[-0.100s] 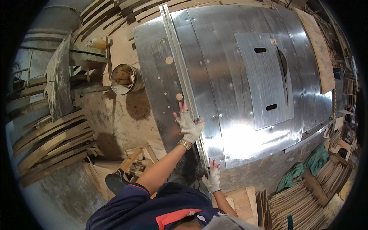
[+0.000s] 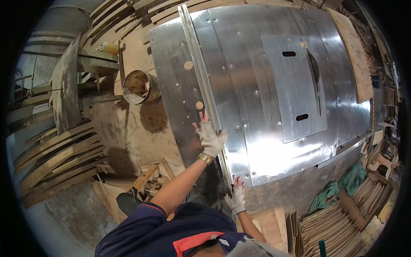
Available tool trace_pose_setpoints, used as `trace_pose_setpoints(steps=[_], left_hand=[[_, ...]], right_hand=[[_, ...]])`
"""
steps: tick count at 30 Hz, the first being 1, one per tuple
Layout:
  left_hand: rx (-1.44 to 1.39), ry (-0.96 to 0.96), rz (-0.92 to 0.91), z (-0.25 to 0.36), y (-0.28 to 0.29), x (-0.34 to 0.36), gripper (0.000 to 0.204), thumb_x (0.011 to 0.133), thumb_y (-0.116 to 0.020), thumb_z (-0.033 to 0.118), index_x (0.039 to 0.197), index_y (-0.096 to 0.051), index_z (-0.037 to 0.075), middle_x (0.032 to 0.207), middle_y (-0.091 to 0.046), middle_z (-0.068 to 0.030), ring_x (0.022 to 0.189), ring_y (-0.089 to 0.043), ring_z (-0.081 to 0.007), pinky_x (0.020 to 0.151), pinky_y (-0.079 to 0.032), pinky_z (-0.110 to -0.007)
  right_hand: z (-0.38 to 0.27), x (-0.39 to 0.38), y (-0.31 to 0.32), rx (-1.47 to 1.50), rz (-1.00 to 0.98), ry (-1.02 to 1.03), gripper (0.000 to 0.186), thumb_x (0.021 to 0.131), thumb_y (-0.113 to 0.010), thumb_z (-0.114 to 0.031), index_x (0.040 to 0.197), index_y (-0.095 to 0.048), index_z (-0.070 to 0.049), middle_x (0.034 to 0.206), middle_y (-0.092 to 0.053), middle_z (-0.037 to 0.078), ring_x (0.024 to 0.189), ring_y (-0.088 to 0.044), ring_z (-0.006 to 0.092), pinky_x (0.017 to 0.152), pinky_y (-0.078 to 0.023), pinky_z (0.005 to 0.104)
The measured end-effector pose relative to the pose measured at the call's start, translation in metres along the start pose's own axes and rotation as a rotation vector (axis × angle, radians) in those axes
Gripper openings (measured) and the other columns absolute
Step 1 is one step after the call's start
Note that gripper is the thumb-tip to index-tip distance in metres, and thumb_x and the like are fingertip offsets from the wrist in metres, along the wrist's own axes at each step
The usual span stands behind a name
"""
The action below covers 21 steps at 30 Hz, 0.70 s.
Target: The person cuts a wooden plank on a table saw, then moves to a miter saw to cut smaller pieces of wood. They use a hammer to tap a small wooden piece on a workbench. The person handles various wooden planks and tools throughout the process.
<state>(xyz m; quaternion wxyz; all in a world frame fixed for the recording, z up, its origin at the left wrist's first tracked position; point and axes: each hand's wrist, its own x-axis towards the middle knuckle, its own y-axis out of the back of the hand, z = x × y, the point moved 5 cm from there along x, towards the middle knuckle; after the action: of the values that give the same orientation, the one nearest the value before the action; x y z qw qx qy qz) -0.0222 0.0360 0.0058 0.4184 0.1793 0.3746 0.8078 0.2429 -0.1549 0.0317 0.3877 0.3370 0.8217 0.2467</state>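
Round bucket (image 2: 154, 88), crumpled green cloth (image 2: 353, 181)

1. Txt, nos., signs: none legible.
2. Dk blue shirt (image 2: 158, 227): sm. white patch (image 2: 223, 243) on front, can't tell if label, too sm. to read.
3. Plate (image 2: 278, 98) on metal tabletop (image 2: 231, 43): sm. tan patch (image 2: 303, 44) nr far end, any mkgs too sm. to tell.
4. Yellow container (image 2: 109, 48), upper L: any label too blurred to read.
5. Gold wristband (image 2: 205, 158): any mkgs too sm. to tell.

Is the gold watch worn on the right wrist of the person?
No, the gold watch sits at the wrist of the gloved left hand.
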Motion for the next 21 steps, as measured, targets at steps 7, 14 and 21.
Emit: trace_pose_setpoints(steps=[7, 14, 21], left_hand=[[-0.020, 0.075, -0.054, 0.003, 0.003, 0.009, 0.109, 0.070, -0.075, 0.030, 0.158, -0.019, -0.001, 0.161, -0.031, -0.0186, 0.156, -0.018, -0.0275, 0.124, 0.001, -0.055], [0.020, 0.054, 0.010, 0.004, 0.000, 0.016, 0.108, 0.072, -0.073, 0.042, 0.156, -0.021, -0.003, 0.158, -0.035, -0.0242, 0.153, -0.024, -0.0312, 0.125, 0.000, -0.052], [0.057, 0.107, 0.068, 0.010, 0.006, 0.019, 0.109, 0.075, -0.077, 0.027, 0.161, -0.013, 0.009, 0.151, -0.044, -0.0246, 0.141, -0.041, -0.0366, 0.125, -0.012, -0.048]], right_hand=[[0.001, 0.016, 0.001, 0.052, -0.071, -0.041, 0.103, 0.073, -0.073, -0.021, 0.159, -0.019, -0.001, 0.163, -0.029, 0.017, 0.154, -0.019, 0.0369, 0.125, -0.011, 0.0553], [-0.017, 0.013, 0.021, 0.074, 0.017, 0.008, 0.097, 0.077, -0.074, -0.018, 0.159, -0.023, -0.004, 0.158, -0.036, 0.020, 0.152, -0.026, 0.0357, 0.125, -0.015, 0.0531], [-0.018, 0.030, 0.023, 0.077, 0.072, 0.025, 0.102, 0.073, -0.078, -0.014, 0.159, -0.025, -0.008, 0.161, -0.034, 0.012, 0.154, -0.023, 0.0290, 0.125, -0.014, 0.0525]])
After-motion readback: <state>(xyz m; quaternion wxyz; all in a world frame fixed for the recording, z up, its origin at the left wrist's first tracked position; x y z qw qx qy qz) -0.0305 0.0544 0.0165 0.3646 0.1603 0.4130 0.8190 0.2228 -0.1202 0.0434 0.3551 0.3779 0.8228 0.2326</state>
